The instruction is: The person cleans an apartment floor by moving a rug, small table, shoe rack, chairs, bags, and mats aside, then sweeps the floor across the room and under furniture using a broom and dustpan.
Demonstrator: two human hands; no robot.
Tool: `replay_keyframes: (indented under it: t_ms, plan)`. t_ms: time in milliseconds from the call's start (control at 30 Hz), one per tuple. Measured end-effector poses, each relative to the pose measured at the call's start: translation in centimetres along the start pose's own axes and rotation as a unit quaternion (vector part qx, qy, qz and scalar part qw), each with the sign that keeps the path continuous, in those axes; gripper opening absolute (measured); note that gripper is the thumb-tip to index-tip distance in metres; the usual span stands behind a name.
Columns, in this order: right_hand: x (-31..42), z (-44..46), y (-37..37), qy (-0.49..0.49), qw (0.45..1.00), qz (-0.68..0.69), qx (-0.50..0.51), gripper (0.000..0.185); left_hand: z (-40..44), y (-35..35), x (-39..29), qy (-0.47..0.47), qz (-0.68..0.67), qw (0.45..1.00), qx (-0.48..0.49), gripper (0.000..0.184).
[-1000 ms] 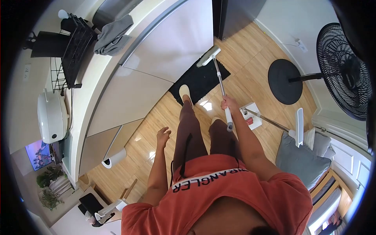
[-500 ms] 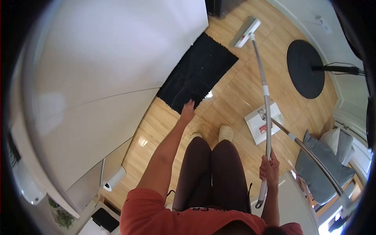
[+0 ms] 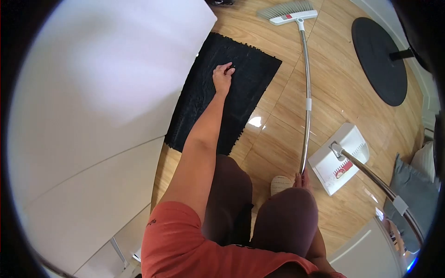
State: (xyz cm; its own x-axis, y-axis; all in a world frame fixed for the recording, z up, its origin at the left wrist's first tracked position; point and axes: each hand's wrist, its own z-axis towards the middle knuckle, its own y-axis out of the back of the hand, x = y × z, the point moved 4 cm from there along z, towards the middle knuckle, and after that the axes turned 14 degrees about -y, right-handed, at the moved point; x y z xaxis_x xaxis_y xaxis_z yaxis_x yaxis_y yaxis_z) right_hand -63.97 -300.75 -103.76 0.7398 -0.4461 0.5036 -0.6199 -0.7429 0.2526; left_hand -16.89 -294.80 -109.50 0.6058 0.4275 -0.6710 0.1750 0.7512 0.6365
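Observation:
My left hand is over the black mat, its fingers curled and the thumb and forefinger close together. A tiny speck shows by the fingertips, and I cannot make out what the fingers hold, if anything. My right hand is wrapped round the metal handle of a broom, beside my right knee and partly hidden by it. The white broom head with its pale bristles rests on the floor at the top of the view. To the right of the handle stands a white dustpan with a long metal handle.
A large white cabinet borders the mat on the left. At the upper right a round black base carries a post. Grey cushions lie at the right edge, above a white surface. Wood-look floor runs between.
I have bent lower and the view has shifted. My left hand has moved from the mat's near edge towards its far part. The broom head has come down flat with its bristles showing.

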Motion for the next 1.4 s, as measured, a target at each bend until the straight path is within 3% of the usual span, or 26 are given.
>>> replay_keyframes:
  t_ms: [33,67,133,200,267,333,400,500,567,600,633,667,733,767,833,867,900,967,1000,1067,1133,1167,1200,1267,1333,1400]
  plan:
    - [0.7,0.7,-0.1,-0.004,0.995,-0.095,-0.029,0.035,0.1,-0.4,-0.1,-0.007,-0.001,1.000,0.004,0.022]
    - [0.1,2.0,-0.5,-0.004,0.996,-0.089,-0.032,0.035,0.1,-0.4,-0.8,0.009,0.040,0.999,0.009,0.019]
    - [0.2,3.4,-0.8,0.298,0.901,-0.250,-0.189,0.037,0.4,-0.6,-1.3,0.025,0.079,0.996,0.017,0.016]
    - [0.1,4.4,-0.7,0.264,0.905,-0.274,-0.193,0.039,0.4,-0.7,-1.1,0.038,0.100,0.994,0.023,0.012]
    - [1.0,4.9,-0.6,0.234,0.905,-0.295,-0.196,0.042,0.1,-0.8,-1.6,-0.021,0.138,0.990,0.023,0.008]
    - [1.8,5.8,-0.9,0.153,0.932,-0.283,-0.167,0.043,0.4,-1.5,-2.0,-0.165,0.217,0.960,0.059,0.009]
    - [3.3,5.4,-1.7,0.166,0.922,-0.290,-0.197,0.041,0.6,-2.0,-1.7,-0.182,0.229,0.954,0.067,0.006]
    - [4.1,6.3,-1.9,0.193,0.922,-0.275,-0.191,0.037,1.5,-2.5,0.2,-0.161,0.265,0.948,0.078,0.007]
    - [5.8,6.8,-1.9,0.222,0.930,-0.244,-0.162,0.036,2.7,-1.6,1.4,-0.050,0.204,0.971,0.112,0.010]
    - [6.5,6.6,-1.8,0.084,0.986,-0.132,-0.055,0.037,3.3,-0.9,0.6,-0.062,0.204,0.971,0.103,0.010]
    - [6.7,5.9,-2.0,-0.058,0.996,-0.014,0.061,0.038,3.5,0.1,0.2,-0.003,0.185,0.979,0.083,0.011]
    - [7.3,5.2,-1.6,-0.049,0.997,-0.007,0.059,0.038,3.8,1.1,-0.1,0.056,0.165,0.983,0.063,0.013]
    - [9.0,2.9,0.6,0.130,0.987,-0.025,-0.090,0.034,4.8,2.5,-1.8,0.028,0.171,0.984,0.036,0.014]
    - [9.6,1.0,1.5,0.135,0.986,-0.023,-0.095,0.034,5.1,3.0,-2.7,0.013,0.177,0.984,0.016,0.016]
    - [11.1,-4.2,3.9,0.172,0.960,-0.082,-0.207,0.032,5.6,1.1,-2.7,0.067,-0.017,0.997,0.036,0.016]
    - [10.3,-5.6,4.3,0.165,0.961,-0.104,-0.196,0.032,5.6,2.7,-9.4,0.129,-0.183,0.968,0.110,0.013]
    - [9.1,-7.1,5.0,0.163,0.955,-0.101,-0.225,0.033,4.8,2.2,-12.0,0.010,-0.265,0.946,0.184,0.018]
    - [7.2,-10.7,5.6,0.172,0.944,-0.113,-0.260,0.031,1.9,3.6,-16.7,-0.296,-0.156,0.903,0.268,0.051]
    - [7.2,-12.3,5.6,0.187,0.937,-0.120,-0.269,0.029,-0.4,4.3,-16.4,-0.209,-0.177,0.913,0.303,0.055]
    - [5.1,-13.8,6.2,0.107,0.940,-0.171,-0.274,0.025,-3.4,5.8,-12.3,-0.205,-0.120,0.946,0.222,0.052]
    - [3.3,-14.6,6.5,0.100,0.936,-0.179,-0.287,0.023,-5.9,7.6,-5.1,-0.144,0.017,0.982,0.121,0.052]
    - [2.6,-14.9,6.4,0.092,0.931,-0.185,-0.301,0.022,-7.9,8.5,-0.3,-0.064,0.091,0.988,0.108,0.054]
    - [2.6,-15.1,6.2,0.085,0.932,-0.186,-0.299,0.022,-9.1,10.2,3.2,0.016,0.168,0.981,0.094,0.058]
    - [3.2,-15.8,6.2,0.021,0.948,-0.152,-0.278,0.021,-11.1,14.0,4.7,0.292,0.317,0.885,0.176,0.072]
    - [4.9,-16.4,5.8,-0.015,0.943,-0.167,-0.287,0.020,-12.8,16.5,3.0,0.420,0.279,0.827,0.246,0.081]
    - [5.2,-16.0,6.1,-0.002,0.955,-0.113,-0.273,0.021,-15.0,17.0,1.7,0.404,0.290,0.828,0.259,0.084]
